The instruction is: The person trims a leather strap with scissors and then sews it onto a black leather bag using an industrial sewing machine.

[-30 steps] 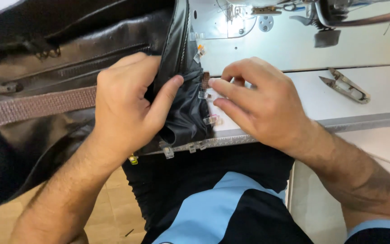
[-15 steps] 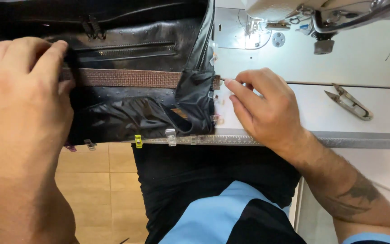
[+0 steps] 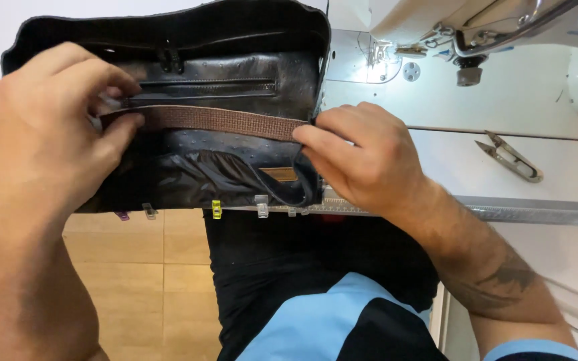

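Here, a brown webbing strap [image 3: 215,122] runs nearly level across the upper middle of the frame, lying flat on the face of a black leather bag [image 3: 235,73]; the bag fills the upper left and centre, its zip pocket [image 3: 202,85] just above the strap and a fold of shiny black lining [image 3: 195,175] just below it. The left hand [image 3: 48,127], at the left of the frame, is closed on the strap's left end, thumb beneath and fingers curled over the top, pinching strap and bag together; the right hand [image 3: 362,157], at centre right, is closed on the strap's right end at the bag's right edge, fingertips pressed to the webbing, thumb hidden from view. A small tan label [image 3: 279,174] sits on the bag below the strap, near the right hand; along the bag's lower edge hang small sewing clips, one purple [image 3: 122,215], one yellow [image 3: 216,209] and several clear [image 3: 261,206]. Outward, the bag rests on a white sewing table [image 3: 570,167]; the sewing machine head [image 3: 449,33] occupies the upper right, its needle area just beside the bag's upper right corner; thread snips [image 3: 511,158] lie on the table at the right, well apart from the hands. Below, the person's black and light blue clothing [image 3: 316,307] fills the lower centre; wooden flooring [image 3: 148,287] shows at lower left.
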